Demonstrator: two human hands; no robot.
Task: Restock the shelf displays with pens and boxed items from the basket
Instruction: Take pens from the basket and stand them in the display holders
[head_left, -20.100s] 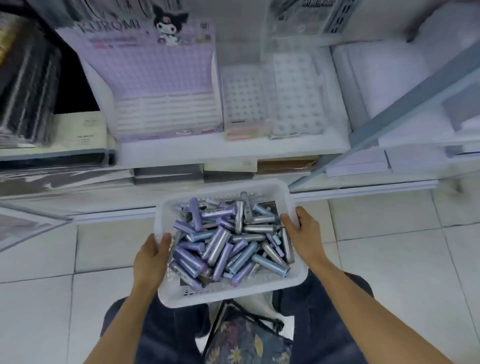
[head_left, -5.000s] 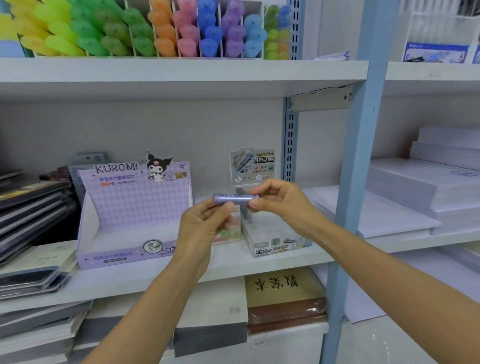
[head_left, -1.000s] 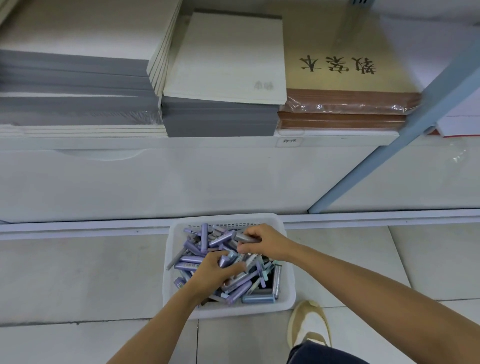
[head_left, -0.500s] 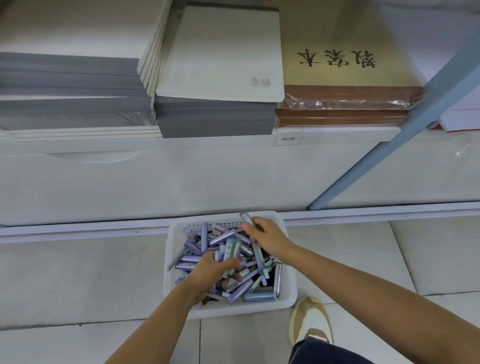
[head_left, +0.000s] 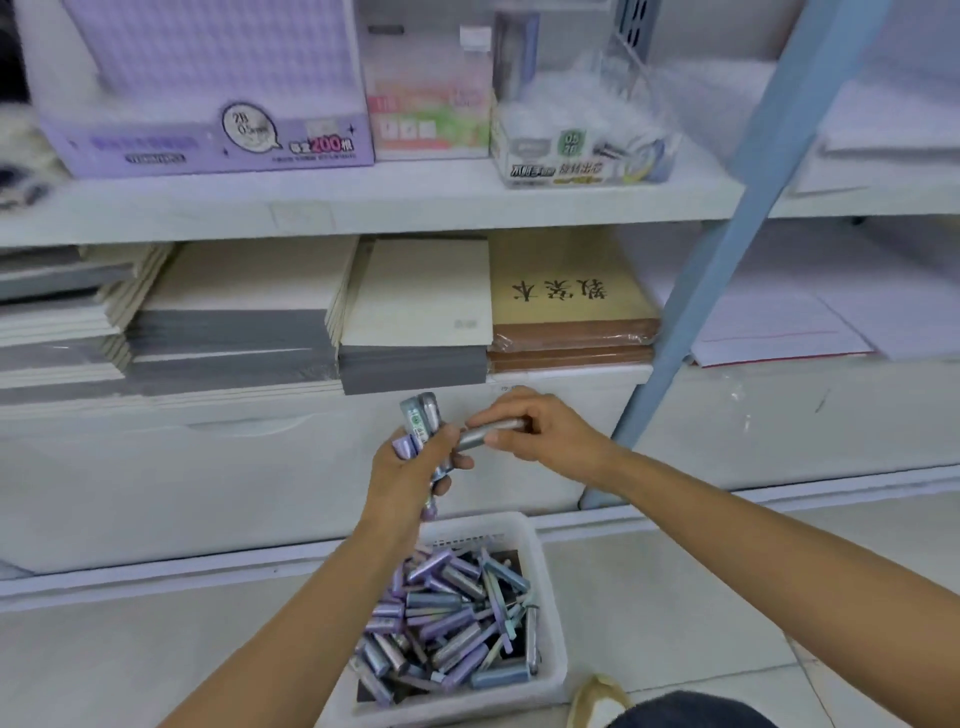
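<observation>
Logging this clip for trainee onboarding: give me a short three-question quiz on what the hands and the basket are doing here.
1. True or false: the left hand grips a bundle of tubes.
2. Which hand pinches the single silver tube? A left hand, B right hand.
3. Fill in: the white basket stands on the ____.
Key: 1 true; 2 B; 3 floor.
</observation>
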